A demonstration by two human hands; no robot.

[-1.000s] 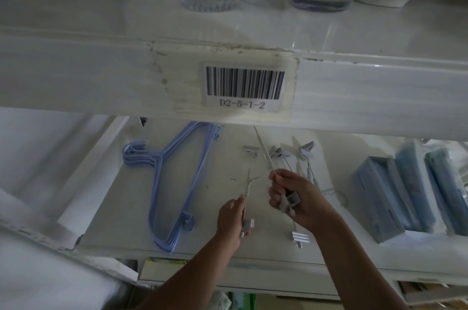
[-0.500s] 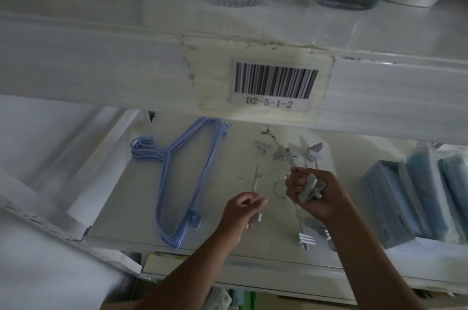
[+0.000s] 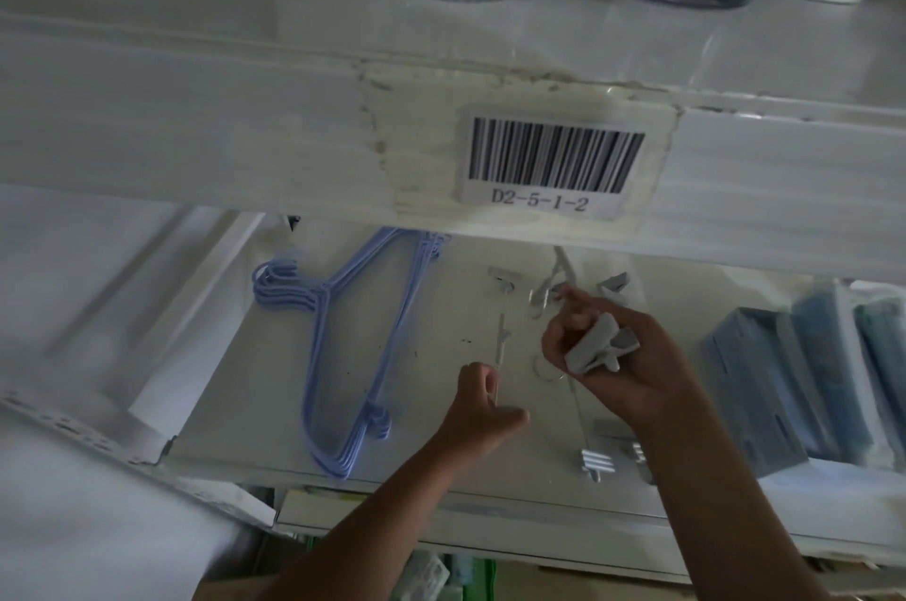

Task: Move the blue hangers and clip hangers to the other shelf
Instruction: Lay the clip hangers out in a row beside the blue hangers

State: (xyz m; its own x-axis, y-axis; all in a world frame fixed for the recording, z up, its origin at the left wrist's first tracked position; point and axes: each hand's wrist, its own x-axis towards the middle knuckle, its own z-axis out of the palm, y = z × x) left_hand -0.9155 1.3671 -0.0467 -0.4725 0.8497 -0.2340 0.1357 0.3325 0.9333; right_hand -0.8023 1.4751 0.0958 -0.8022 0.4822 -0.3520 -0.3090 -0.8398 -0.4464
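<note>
Gathering clip hangers (image 3: 591,397) was your step: your right hand (image 3: 620,355) clenched grey clips (image 3: 595,345), your left hand (image 3: 483,406) pinched a thin rod (image 3: 500,348) beside it. Further left, the blue hangers (image 3: 343,350) lay untouched on the shelf (image 3: 274,404); next, you needed to collect the loose clips.

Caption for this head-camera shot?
Both hands, left and right, gather clip hangers beside blue hangers.

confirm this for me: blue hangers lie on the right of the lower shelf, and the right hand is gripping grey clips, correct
Not quite. In the head view the blue hangers lie on the left of the lower shelf, not the right. The right hand does grip grey clips.
</note>
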